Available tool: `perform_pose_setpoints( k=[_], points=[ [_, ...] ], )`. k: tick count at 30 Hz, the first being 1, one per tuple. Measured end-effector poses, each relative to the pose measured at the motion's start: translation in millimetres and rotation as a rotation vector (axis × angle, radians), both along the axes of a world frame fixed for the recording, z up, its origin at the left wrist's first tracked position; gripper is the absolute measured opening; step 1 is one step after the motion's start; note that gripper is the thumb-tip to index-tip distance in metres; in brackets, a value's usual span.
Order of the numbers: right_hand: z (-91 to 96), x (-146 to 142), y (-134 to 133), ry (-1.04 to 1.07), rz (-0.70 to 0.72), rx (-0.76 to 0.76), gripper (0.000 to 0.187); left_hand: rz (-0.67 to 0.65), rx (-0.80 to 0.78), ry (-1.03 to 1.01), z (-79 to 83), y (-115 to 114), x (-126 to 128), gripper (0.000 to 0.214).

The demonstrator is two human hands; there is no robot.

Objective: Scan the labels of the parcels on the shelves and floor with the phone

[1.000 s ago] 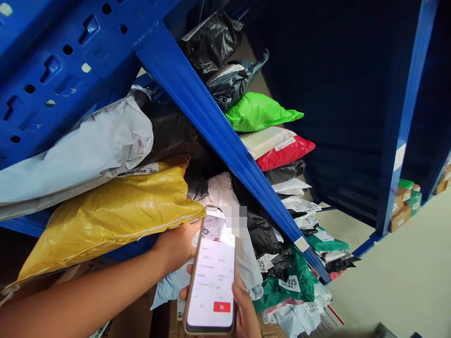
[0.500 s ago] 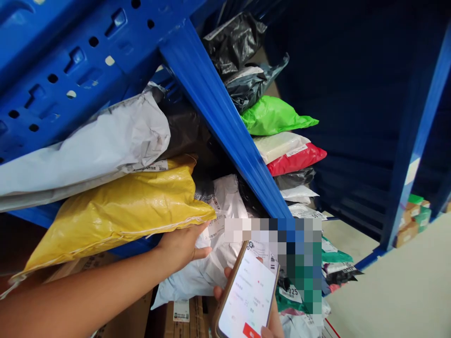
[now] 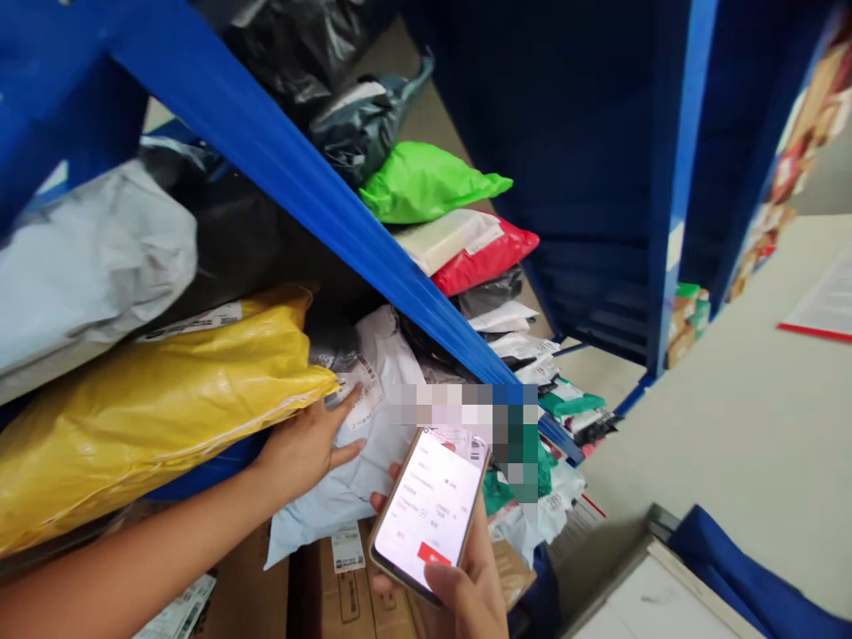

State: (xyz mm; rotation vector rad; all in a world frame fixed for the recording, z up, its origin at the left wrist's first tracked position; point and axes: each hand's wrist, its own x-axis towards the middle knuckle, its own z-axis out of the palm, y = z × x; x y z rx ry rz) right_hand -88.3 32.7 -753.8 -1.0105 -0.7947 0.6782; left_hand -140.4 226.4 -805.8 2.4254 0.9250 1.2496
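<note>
My right hand (image 3: 469,568) is closed round a smartphone (image 3: 429,515), its thumb over a red button on the lit screen. My left hand (image 3: 310,448) reaches in from the left, fingers apart and pointing right. Its back lies against or just under the edge of a yellow plastic parcel (image 3: 160,399). The fingertips are at a pale bluish-white mailer bag (image 3: 333,506) with a printed label (image 3: 365,399); whether they touch it I cannot tell. A larger white parcel (image 3: 86,257) rests above the yellow one.
A slanting blue rack post (image 3: 319,195) crosses the view. Behind it are stacked parcels, among them a green bag (image 3: 432,182) and a red bag (image 3: 489,253). Cardboard boxes (image 3: 346,595) sit below. A blurred mosaic patch hides part of the stack.
The view has swung right, so the rack and parcels sit further left. My left hand's fingers are more spread and less hidden by the yellow parcel. My right thumb has moved onto the phone screen.
</note>
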Motion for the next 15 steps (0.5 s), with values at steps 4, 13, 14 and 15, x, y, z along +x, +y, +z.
perform_pose_setpoints(
  k=[4,13,14,15],
  points=[
    [5.5,-1.4,-6.1,0.017,-0.01,0.037,0.118,0.039,0.126,-0.065,-8.3,5.9,5.5,0.061],
    [-0.4,10.6,-33.2,0.124,0.006,0.17,0.117,-0.011,0.037,-0.057,-0.5,-13.8,-1.4,0.062],
    [-4.0,13.0,-36.7,0.154,0.009,0.192,0.114,-0.051,-0.024,-0.046,1.5,-25.6,-1.8,0.066],
    [-7.9,15.7,-39.8,0.188,0.011,0.21,0.111,-0.092,-0.069,-0.023,2.4,-37.9,-1.3,0.072]
  ],
)
